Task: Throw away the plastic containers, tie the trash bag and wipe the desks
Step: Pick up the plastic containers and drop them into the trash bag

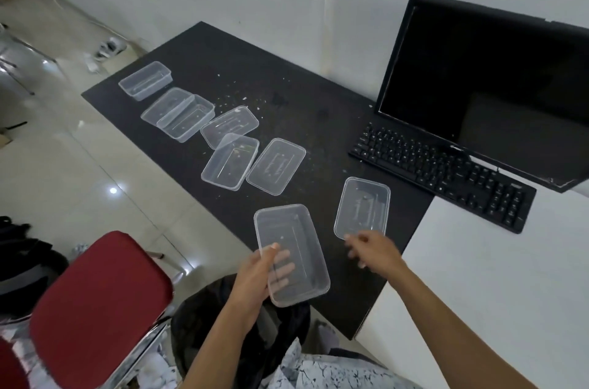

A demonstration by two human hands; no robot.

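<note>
The step in hand is the first one, throwing away the plastic containers. The left hand point(264, 273) grips one clear plastic container point(291, 254) by its long side, with the thumb over the rim and the fingers underneath, seen through the plastic. It holds it over the near edge of the dark surface point(302, 76), just above the black trash bag point(197, 318), which stands open on the floor below.

The right hand point(369, 250) reaches to a second container point(363, 208), which lies near the near right corner of the surface. Its fingers are half curled and meet the near rim, but they are blurred, so I cannot tell if they already pinch it.

The other containers point(228, 162) lie in a loose row toward the far left corner, some overlapping. Crumbs point(255, 95) are scattered toward the far edge.

In my judgement the task is at its beginning. The next move asks to lower the held container into the bag and to take a firm hold of the second one at its thin rim, because such light plastic can slide away on the surface.
</note>
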